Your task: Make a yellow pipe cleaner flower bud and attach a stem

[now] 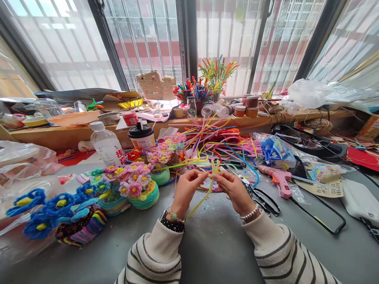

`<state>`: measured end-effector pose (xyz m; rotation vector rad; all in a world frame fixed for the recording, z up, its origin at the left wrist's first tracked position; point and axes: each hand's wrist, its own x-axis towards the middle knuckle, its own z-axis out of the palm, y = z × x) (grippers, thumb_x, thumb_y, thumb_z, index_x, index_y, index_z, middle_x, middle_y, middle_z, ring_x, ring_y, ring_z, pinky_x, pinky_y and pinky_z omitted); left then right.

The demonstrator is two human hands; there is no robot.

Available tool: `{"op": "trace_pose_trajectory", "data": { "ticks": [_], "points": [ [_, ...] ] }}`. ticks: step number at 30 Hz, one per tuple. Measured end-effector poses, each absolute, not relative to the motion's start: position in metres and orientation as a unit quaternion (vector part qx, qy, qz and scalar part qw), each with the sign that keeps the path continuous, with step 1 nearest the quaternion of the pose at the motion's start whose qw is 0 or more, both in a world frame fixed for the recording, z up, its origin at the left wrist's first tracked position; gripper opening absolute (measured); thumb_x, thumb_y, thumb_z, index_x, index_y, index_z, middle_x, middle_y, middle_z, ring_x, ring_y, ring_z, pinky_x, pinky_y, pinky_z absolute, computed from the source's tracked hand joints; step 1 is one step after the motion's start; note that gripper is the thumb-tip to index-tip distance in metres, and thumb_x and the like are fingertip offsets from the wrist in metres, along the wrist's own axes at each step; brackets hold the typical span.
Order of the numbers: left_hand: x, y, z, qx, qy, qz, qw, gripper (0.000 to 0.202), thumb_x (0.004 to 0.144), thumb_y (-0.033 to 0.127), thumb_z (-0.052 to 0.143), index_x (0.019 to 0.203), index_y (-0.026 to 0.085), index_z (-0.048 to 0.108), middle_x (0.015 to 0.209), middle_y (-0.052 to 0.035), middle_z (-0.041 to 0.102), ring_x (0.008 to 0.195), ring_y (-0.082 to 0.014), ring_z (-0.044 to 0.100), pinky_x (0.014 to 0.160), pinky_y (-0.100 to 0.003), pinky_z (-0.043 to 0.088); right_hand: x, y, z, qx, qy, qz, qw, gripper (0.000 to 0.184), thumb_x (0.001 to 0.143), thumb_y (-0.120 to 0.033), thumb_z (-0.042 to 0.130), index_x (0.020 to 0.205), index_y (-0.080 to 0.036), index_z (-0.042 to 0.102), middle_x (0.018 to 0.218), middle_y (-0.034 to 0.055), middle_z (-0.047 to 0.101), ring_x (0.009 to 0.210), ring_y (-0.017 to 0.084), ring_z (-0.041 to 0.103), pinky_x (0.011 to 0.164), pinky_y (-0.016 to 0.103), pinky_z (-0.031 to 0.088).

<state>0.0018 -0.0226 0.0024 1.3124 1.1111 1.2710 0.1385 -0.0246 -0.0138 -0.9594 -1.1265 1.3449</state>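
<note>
Both my hands meet in front of me above the grey table. Pale yellow pipe cleaners point(215, 169) stick up in a short bunch between my fingertips, and one long strand hangs down toward my left wrist. My right hand point(233, 188) pinches the bunch between thumb and forefinger. With its fingertips closed at the bunch's left side, my left hand point(189, 187) grips a yellow strand. Beneath, glitter specks lie on the table point(219, 252). Black-handled scissors point(260, 197) rest just right of my right hand.
Pipe-cleaner flower pots point(143, 195) and blue flowers point(60, 203) stand at left, near a water bottle point(106, 144) and a lidded cup point(141, 138). Loose pipe cleaners point(237, 146) pile up behind my hands. A pink glue gun point(278, 181) with a black cord lies at right.
</note>
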Motion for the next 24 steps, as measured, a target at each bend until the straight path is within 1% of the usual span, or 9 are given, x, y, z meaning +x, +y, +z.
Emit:
{"op": "trace_pose_trajectory", "data": {
  "ticks": [3, 6, 10, 12, 14, 16, 19, 22, 24],
  "points": [
    [0.003, -0.023, 0.004, 0.539, 0.447, 0.496, 0.514, 0.019, 0.063, 0.034, 0.061, 0.059, 0.015, 0.061, 0.058, 0.002, 0.054, 0.056, -0.008, 0.045, 0.055, -0.019, 0.038, 0.139, -0.024, -0.015, -0.395, -0.436, 0.575, 0.569, 0.017, 0.063, -0.035, 0.063, 0.065, -0.018, 0.06, 0.059, -0.004, 0.045, 0.051, 0.006, 0.033, 0.049, 0.021, 0.027],
    [0.006, -0.024, 0.005, 0.547, 0.449, 0.481, 0.517, 0.02, 0.063, 0.034, 0.06, 0.061, 0.014, 0.062, 0.061, 0.0006, 0.055, 0.059, -0.0094, 0.047, 0.056, -0.02, 0.039, 0.138, -0.024, -0.015, -0.387, -0.4, 0.58, 0.596, 0.015, 0.061, -0.033, 0.064, 0.064, -0.019, 0.059, 0.059, -0.0044, 0.045, 0.05, 0.006, 0.033, 0.048, 0.02, 0.027],
    [0.007, -0.025, 0.005, 0.581, 0.448, 0.442, 0.516, 0.021, 0.063, 0.033, 0.06, 0.056, 0.013, 0.061, 0.053, 0.0017, 0.051, 0.053, -0.008, 0.044, 0.053, -0.019, 0.037, 0.14, -0.023, -0.014, -0.38, -0.373, 0.589, 0.609, 0.016, 0.059, -0.033, 0.065, 0.064, -0.019, 0.059, 0.06, -0.005, 0.046, 0.05, 0.005, 0.032, 0.048, 0.02, 0.027],
    [0.004, -0.025, 0.006, 0.595, 0.439, 0.422, 0.525, 0.023, 0.064, 0.034, 0.059, 0.057, 0.013, 0.061, 0.052, 0.0014, 0.051, 0.053, -0.0079, 0.044, 0.054, -0.019, 0.036, 0.144, -0.021, -0.013, -0.372, -0.391, 0.601, 0.589, 0.017, 0.059, -0.033, 0.065, 0.065, -0.018, 0.059, 0.061, -0.0051, 0.045, 0.05, 0.005, 0.032, 0.049, 0.02, 0.027],
    [0.0, -0.023, 0.007, 0.6, 0.433, 0.412, 0.532, 0.026, 0.067, 0.037, 0.055, 0.062, 0.013, 0.063, 0.057, -0.0007, 0.054, 0.057, -0.0093, 0.047, 0.057, -0.02, 0.038, 0.15, -0.02, -0.013, -0.368, -0.43, 0.608, 0.558, 0.018, 0.061, -0.034, 0.064, 0.065, -0.018, 0.059, 0.059, -0.0054, 0.043, 0.05, 0.005, 0.032, 0.049, 0.02, 0.026],
    [-0.004, -0.022, 0.008, 0.583, 0.438, 0.426, 0.535, 0.032, 0.07, 0.041, 0.05, 0.071, 0.012, 0.064, 0.064, -0.0029, 0.057, 0.06, -0.0108, 0.049, 0.059, -0.021, 0.039, 0.155, -0.019, -0.012, -0.368, -0.476, 0.605, 0.521, 0.019, 0.063, -0.035, 0.062, 0.064, -0.017, 0.057, 0.056, -0.0058, 0.04, 0.05, 0.005, 0.031, 0.049, 0.02, 0.026],
    [-0.006, -0.021, 0.009, 0.572, 0.434, 0.447, 0.533, 0.03, 0.068, 0.039, 0.054, 0.082, 0.014, 0.062, 0.074, -0.0031, 0.059, 0.065, -0.0113, 0.05, 0.06, -0.022, 0.04, 0.157, -0.021, -0.009, -0.364, -0.546, 0.599, 0.459, 0.022, 0.065, -0.037, 0.06, 0.063, -0.016, 0.056, 0.056, -0.0048, 0.041, 0.052, 0.006, 0.033, 0.051, 0.021, 0.026],
    [-0.004, -0.022, 0.007, 0.581, 0.408, 0.45, 0.54, 0.023, 0.064, 0.032, 0.06, 0.078, 0.014, 0.06, 0.077, -0.0023, 0.06, 0.069, -0.0112, 0.051, 0.063, -0.022, 0.04, 0.153, -0.025, -0.006, -0.362, -0.599, 0.578, 0.42, 0.024, 0.066, -0.037, 0.059, 0.059, -0.015, 0.054, 0.057, -0.0037, 0.043, 0.054, 0.007, 0.036, 0.052, 0.022, 0.027],
    [-0.003, -0.023, 0.006, 0.584, 0.398, 0.452, 0.544, 0.019, 0.064, 0.03, 0.061, 0.074, 0.013, 0.057, 0.075, -0.0013, 0.06, 0.068, -0.0103, 0.051, 0.063, -0.021, 0.039, 0.151, -0.026, -0.005, -0.364, -0.618, 0.565, 0.408, 0.024, 0.067, -0.035, 0.058, 0.056, -0.015, 0.052, 0.056, -0.0041, 0.042, 0.054, 0.008, 0.035, 0.052, 0.022, 0.026]
  ]
}}
